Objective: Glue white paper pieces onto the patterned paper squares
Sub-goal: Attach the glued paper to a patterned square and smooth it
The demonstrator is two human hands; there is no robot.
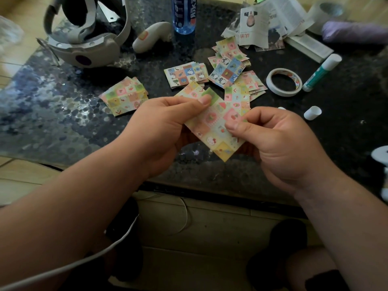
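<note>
You hold a pastel patchwork-patterned paper square (214, 122) above the near edge of the dark speckled table (63, 114), your left hand (165, 127) pinching its upper corner and your right hand (273, 139) pinching its right side. Behind it lie stacks of similar patterned squares (123, 95), a white tape roll (283, 81) and an uncapped green glue stick (321, 72).

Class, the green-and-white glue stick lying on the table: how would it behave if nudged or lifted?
The glue stick is a cylinder on its side, so it would probably roll on the glossy table. It looks like rigid plastic, likely stiff and light. A loose cap nearby suggests a sticky open end.
</note>
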